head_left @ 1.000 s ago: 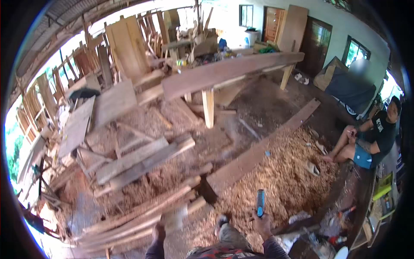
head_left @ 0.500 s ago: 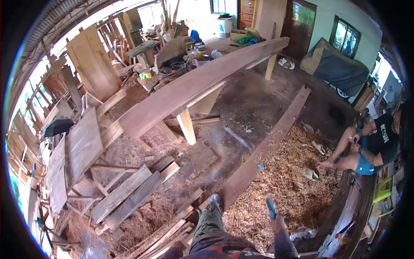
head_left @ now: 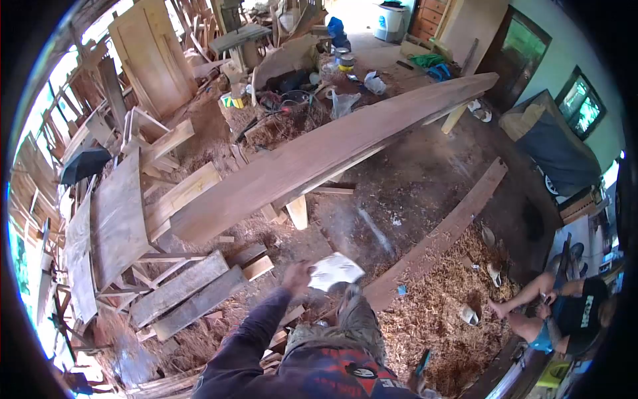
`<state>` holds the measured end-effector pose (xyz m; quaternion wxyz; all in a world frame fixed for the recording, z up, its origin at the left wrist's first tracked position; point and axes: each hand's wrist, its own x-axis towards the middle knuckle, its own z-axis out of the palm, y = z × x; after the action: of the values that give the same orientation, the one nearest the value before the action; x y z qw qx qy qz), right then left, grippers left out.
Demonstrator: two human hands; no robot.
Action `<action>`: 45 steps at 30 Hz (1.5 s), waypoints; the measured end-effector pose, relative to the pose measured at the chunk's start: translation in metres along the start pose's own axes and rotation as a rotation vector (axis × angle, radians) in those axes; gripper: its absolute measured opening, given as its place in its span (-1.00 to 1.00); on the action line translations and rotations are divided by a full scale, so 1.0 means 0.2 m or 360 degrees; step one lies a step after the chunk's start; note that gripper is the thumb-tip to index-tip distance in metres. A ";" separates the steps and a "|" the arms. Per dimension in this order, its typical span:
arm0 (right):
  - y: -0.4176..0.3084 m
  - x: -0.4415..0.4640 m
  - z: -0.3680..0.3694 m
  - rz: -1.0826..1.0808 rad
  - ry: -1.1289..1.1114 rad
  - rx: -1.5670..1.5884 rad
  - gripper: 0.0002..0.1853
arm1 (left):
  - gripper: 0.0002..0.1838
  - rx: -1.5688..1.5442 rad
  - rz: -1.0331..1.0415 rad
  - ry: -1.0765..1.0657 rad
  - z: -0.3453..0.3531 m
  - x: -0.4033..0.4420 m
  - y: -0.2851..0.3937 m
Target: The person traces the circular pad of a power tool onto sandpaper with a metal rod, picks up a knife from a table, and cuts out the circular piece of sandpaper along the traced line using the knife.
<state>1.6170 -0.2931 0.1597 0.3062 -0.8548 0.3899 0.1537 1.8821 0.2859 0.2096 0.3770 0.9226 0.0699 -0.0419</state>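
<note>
My left hand (head_left: 299, 274) is stretched forward, closed on the edge of a white sheet (head_left: 337, 271) with faint grey marks. The sheet hangs in front of my legs, above the shavings-covered floor. Low at the bottom, my right hand (head_left: 415, 383) grips a slim teal and dark object (head_left: 423, 362) whose kind I cannot make out. A long reddish-brown plank (head_left: 332, 156) lies ahead of me on wooden supports (head_left: 298, 213).
Another long board (head_left: 438, 236) lies on the floor beside a heap of wood shavings (head_left: 425, 312). Lumber offcuts (head_left: 199, 302) are stacked at left, near leaning panels (head_left: 119, 219). A seated person (head_left: 565, 306) is at right. A covered vehicle (head_left: 555, 146) stands by the wall.
My left hand has come up into view with the white sheet. My right hand has dropped lower with the teal object. My view has shifted, bringing me closer to the raised plank.
</note>
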 end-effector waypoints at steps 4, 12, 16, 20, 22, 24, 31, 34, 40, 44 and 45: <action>-0.75 0.55 0.20 -0.0126 -0.0028 0.1152 -0.65 | -0.86 -0.0593 0.0142 -0.0007 0.08 0.36 0.58; -2.70 1.23 0.02 -0.0485 -0.0462 0.1499 -0.78 | -0.78 -0.1094 0.0656 0.0168 0.06 1.55 0.96; -2.98 1.34 -0.08 -0.0965 -0.0300 0.0999 -0.48 | -0.84 -0.0928 0.0619 -0.0055 -0.27 1.94 1.04; -3.41 1.28 -0.06 -0.0599 -0.0249 0.1455 -0.36 | -0.81 -0.0831 0.0833 -0.0267 -0.38 2.39 1.07; -3.53 1.29 -0.04 -0.0330 0.0270 0.1412 -0.38 | -0.80 -0.0874 0.0912 -0.0490 -0.42 2.61 1.11; -3.72 1.28 -0.11 -0.0589 0.0549 0.1552 -0.39 | -0.85 -0.0841 0.1217 -0.0753 -0.52 2.89 1.17; -4.39 1.30 -0.36 -0.0912 0.0931 0.1588 -0.40 | -0.64 -0.0729 0.1170 -0.0088 -0.83 3.79 0.85; -4.46 1.32 -0.23 -0.0817 0.0835 0.1523 -0.41 | -0.46 0.0347 0.0932 0.0498 -0.74 4.02 0.44; -4.47 1.38 0.03 -0.0540 0.0461 0.1394 -0.42 | -0.05 0.0007 0.0193 0.0025 -0.31 4.22 -0.19; -4.47 1.39 0.14 -0.0446 0.0280 0.1321 -0.43 | -0.05 -0.0354 0.0168 -0.0804 -0.38 4.19 0.07; -4.47 1.39 0.13 -0.0439 0.0273 0.1314 -0.44 | -0.11 -0.0298 0.0396 -0.0460 -0.42 4.10 0.18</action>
<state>2.4763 0.0198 0.3605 0.6061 -0.7145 0.3248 -0.1288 2.6994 0.3992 0.1877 0.4695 0.8694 -0.0958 -0.1203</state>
